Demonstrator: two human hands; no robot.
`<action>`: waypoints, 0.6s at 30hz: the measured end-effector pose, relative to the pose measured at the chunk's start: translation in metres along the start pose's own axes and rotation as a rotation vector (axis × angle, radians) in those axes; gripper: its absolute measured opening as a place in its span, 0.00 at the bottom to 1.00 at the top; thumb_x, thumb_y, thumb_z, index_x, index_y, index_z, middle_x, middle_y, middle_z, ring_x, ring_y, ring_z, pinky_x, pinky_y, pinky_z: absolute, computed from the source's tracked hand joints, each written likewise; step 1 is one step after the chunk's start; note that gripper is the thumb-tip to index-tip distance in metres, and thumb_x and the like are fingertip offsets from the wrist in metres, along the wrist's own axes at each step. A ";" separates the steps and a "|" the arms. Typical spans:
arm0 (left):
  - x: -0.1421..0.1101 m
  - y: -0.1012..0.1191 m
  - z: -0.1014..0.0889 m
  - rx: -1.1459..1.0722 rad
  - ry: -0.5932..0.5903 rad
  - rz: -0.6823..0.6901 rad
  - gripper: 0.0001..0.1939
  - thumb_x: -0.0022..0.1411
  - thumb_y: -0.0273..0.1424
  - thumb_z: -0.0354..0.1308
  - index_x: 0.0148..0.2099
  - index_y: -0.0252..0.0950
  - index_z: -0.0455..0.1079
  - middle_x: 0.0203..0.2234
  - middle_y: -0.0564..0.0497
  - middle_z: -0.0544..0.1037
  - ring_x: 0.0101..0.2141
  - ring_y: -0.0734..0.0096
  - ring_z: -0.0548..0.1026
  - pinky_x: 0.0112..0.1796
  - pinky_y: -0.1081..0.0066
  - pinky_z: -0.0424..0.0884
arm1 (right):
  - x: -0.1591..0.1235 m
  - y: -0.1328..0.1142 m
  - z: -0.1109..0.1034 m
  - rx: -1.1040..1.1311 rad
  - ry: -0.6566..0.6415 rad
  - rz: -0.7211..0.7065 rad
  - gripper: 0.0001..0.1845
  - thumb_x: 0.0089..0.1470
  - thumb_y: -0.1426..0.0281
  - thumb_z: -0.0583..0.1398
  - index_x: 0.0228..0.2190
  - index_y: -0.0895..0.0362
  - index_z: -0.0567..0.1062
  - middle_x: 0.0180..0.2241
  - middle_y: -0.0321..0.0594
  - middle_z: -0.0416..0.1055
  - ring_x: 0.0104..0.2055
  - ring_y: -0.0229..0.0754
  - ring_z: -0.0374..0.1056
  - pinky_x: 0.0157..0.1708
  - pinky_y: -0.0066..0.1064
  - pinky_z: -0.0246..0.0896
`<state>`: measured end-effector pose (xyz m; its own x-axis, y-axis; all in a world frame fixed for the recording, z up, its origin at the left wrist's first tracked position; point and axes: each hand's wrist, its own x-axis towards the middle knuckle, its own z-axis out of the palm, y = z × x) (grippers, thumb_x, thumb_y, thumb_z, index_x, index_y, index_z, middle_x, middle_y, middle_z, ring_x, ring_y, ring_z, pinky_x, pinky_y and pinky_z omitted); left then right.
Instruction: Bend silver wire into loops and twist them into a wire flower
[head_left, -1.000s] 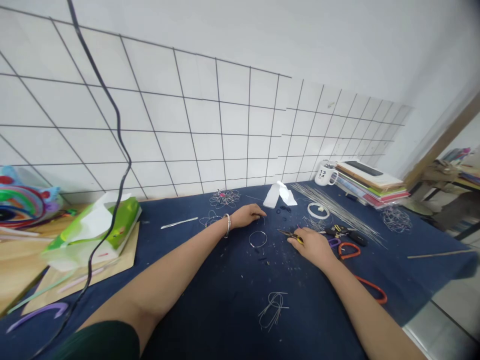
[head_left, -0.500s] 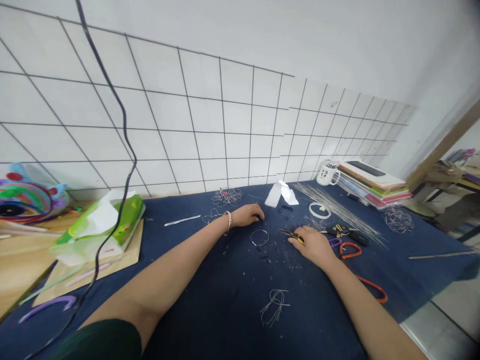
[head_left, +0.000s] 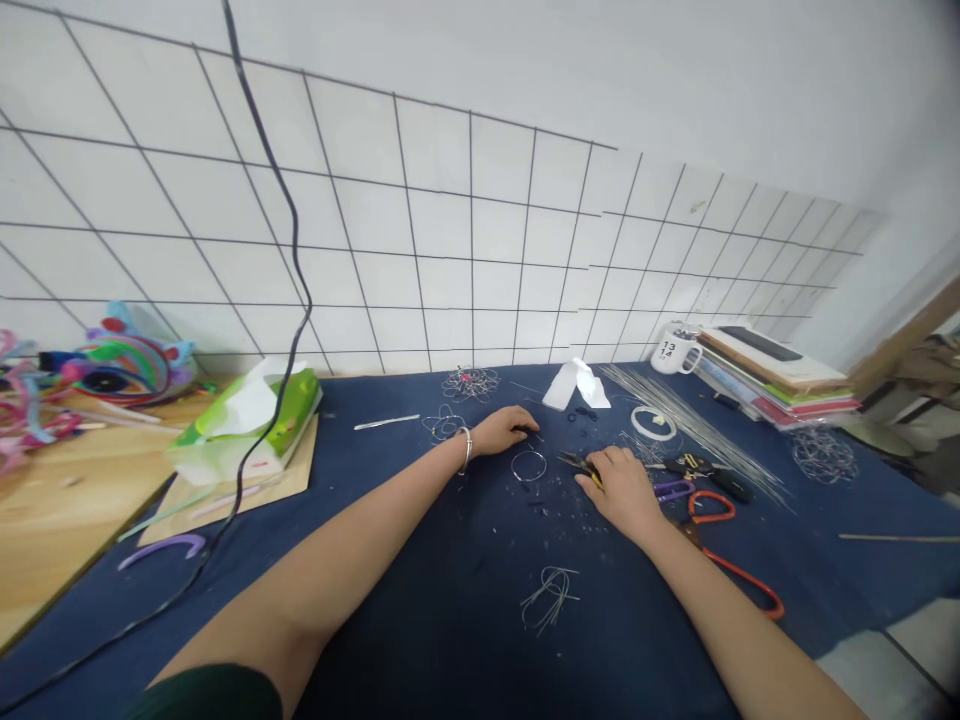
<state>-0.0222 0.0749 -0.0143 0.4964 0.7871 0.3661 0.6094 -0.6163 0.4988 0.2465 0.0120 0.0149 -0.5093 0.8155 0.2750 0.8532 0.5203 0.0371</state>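
My left hand [head_left: 508, 430], a bangle at its wrist, rests low on the dark blue cloth [head_left: 435, 620]. Its fingers are curled together around something small and dark that I cannot make out. Just below it lies a thin wire ring [head_left: 529, 466], touched by neither hand. Small dark bits and pale scraps are scattered beside the ring. My right hand [head_left: 621, 488] is closed over pliers [head_left: 576, 461] with yellow on the handles; their jaws point left toward the ring, and most of the grips are hidden under the palm.
Orange-handled cutters [head_left: 739, 575] and black-handled pliers [head_left: 690, 465] lie right of my right hand. Behind them are long straight wires [head_left: 694, 430] and a white coil [head_left: 653, 423]. Bent wire [head_left: 551, 597] lies in front. A tissue pack [head_left: 247, 420] and a hanging black cable [head_left: 296, 240] are left.
The view has swung left, so the scene sits farther right. Both hands stay near the ring; my right hand still holds the pliers, with its fingers lying slightly flatter over them.
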 end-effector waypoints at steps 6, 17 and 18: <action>-0.001 0.000 0.004 -0.004 0.016 -0.032 0.15 0.53 0.22 0.53 0.43 0.37 0.72 0.40 0.49 0.73 0.42 0.72 0.68 0.48 0.69 0.62 | -0.003 -0.005 0.000 -0.008 -0.007 0.033 0.20 0.54 0.54 0.48 0.39 0.54 0.69 0.37 0.46 0.63 0.43 0.48 0.55 0.40 0.38 0.48; -0.002 0.001 0.004 -0.025 0.015 0.009 0.13 0.53 0.20 0.53 0.38 0.37 0.73 0.37 0.50 0.73 0.41 0.73 0.68 0.48 0.68 0.61 | -0.034 -0.003 -0.064 0.257 0.130 0.071 0.20 0.54 0.56 0.48 0.41 0.53 0.69 0.41 0.46 0.64 0.46 0.50 0.58 0.46 0.41 0.52; -0.002 0.001 0.004 -0.024 0.018 0.013 0.13 0.53 0.20 0.53 0.38 0.37 0.73 0.37 0.50 0.74 0.41 0.72 0.68 0.48 0.68 0.61 | -0.051 -0.006 -0.071 0.337 0.104 0.101 0.20 0.54 0.56 0.47 0.40 0.52 0.70 0.42 0.46 0.65 0.46 0.50 0.59 0.45 0.41 0.53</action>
<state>-0.0202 0.0722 -0.0174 0.4931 0.7793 0.3866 0.5874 -0.6261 0.5128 0.2747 -0.0505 0.0687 -0.3953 0.8459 0.3580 0.8047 0.5068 -0.3091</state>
